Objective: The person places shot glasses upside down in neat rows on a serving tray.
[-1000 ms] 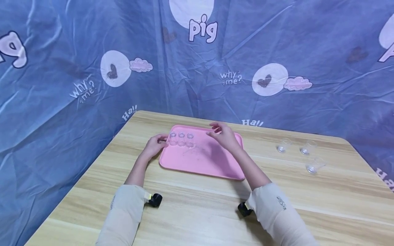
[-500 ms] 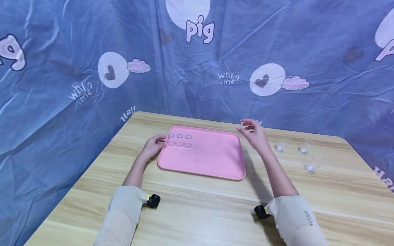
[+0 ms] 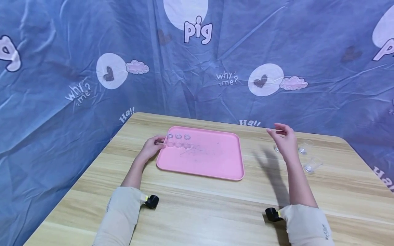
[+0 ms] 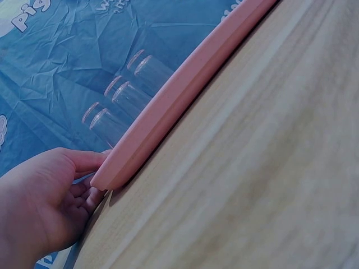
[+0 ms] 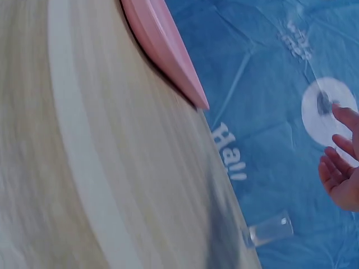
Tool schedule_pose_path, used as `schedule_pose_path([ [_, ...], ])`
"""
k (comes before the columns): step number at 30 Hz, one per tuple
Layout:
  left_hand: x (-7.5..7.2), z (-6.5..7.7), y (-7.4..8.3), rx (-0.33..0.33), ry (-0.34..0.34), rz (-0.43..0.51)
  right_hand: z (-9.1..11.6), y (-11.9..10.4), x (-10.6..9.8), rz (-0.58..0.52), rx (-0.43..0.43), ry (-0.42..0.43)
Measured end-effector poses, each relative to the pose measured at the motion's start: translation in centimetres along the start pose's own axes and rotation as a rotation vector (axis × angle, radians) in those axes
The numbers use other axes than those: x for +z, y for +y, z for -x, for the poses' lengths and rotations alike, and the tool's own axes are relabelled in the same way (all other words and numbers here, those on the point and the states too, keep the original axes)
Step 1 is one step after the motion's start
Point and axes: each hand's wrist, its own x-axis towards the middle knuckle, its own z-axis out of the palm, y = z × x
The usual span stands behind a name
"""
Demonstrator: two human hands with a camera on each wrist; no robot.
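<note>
My left hand grips the left edge of a pink tray. In the left wrist view, one digit lies at the tray's rim and the other fingers curl beneath it. Three small clear glasses stand in a row at the tray's back left, seemingly upside down with their thick bases up. My right hand is raised over the table to the right of the tray, fingers loosely bent, holding nothing. It partly hides one clear glass. Beyond it are another glass and a nearer one.
The wooden table reaches back to a blue printed cloth. A black wrist camera sits at the left cuff and another black camera at the right cuff.
My right hand has moved from above the tray to the right, toward the three glasses on the table. The left hand stays at the tray edge; the head view has shifted slightly.
</note>
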Motion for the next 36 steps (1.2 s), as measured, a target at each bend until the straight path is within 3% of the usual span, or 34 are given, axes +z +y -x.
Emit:
schedule_pose_path([
  [5, 0.0, 0.0, 0.0, -0.004, -0.006, 0.013, -0.1, 1.2, -1.2, 0.024, 0.096, 0.07],
  [10, -0.1, 0.1, 0.1, 0.013, -0.001, 0.015, -0.3, 2.3, -1.8, 0.064, 0.119, 0.101],
  [29, 0.0, 0.0, -0.1, 0.021, -0.006, 0.0, 0.4, 7.2, -1.9, -0.008, 0.282, -0.032],
  [36, -0.1, 0.1, 0.2, 0.015, -0.012, 0.009, 0.3, 8.4, -1.8, 0.045, 0.259, -0.027],
])
